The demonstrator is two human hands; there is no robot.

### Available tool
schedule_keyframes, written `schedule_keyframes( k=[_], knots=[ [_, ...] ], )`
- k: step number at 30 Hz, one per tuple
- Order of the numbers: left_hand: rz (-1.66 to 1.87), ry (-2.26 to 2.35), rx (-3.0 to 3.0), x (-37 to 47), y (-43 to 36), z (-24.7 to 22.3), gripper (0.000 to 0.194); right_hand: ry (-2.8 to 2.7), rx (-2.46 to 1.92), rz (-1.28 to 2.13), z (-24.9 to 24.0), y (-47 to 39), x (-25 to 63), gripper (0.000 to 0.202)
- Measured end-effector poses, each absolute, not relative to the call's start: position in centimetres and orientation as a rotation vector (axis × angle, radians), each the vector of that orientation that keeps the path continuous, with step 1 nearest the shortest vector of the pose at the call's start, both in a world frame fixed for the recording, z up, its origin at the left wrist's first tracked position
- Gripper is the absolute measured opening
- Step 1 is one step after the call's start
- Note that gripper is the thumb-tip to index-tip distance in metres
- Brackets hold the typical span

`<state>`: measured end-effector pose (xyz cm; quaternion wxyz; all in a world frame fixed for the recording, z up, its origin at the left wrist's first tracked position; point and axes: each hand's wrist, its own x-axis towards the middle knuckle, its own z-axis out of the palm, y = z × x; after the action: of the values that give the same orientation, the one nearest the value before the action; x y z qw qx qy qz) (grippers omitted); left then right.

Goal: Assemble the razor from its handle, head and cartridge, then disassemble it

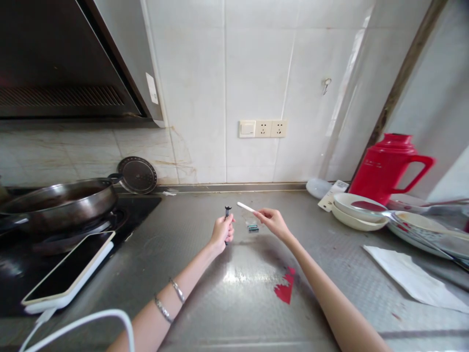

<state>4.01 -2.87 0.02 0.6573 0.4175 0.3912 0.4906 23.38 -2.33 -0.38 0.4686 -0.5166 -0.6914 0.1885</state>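
My left hand [223, 231] is closed round a thin black handle [227, 212] with a small forked head, held upright over the metal counter. To its right, my right hand [271, 221] pinches one end of a white stick [245, 207], whose other end points left toward the black head without touching it. Small dark green pieces [252, 228] lie on the counter between the hands. Nearer the front edge is a torn red scrap [286, 287].
At the left, a pan [62, 200] sits on the black stove, with a phone on a white power bank [71, 269] and a white cable in front. Stacked bowls [359, 215], a red thermos [388, 168] and white paper [414, 278] are at the right.
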Motion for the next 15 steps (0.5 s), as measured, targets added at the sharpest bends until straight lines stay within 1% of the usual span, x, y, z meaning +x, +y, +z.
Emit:
schedule_keyframes(
  k=[4,11,15],
  knots=[
    [1.062,0.896,0.966,4.4,-3.2,-0.1,0.034,-1.743,-1.247,0.411,-0.5,-2.6,22.0,0.050],
    [1.117,0.878,0.954,4.5,-3.5,-0.1,0.034,-1.699,-1.332,0.410,-1.3,-2.1,23.8,0.051],
    [1.059,0.918,0.951,4.7,-3.6,-0.2,0.034,-1.724,-1.299,0.370,-1.1,-2.2,22.9,0.050]
  ],
)
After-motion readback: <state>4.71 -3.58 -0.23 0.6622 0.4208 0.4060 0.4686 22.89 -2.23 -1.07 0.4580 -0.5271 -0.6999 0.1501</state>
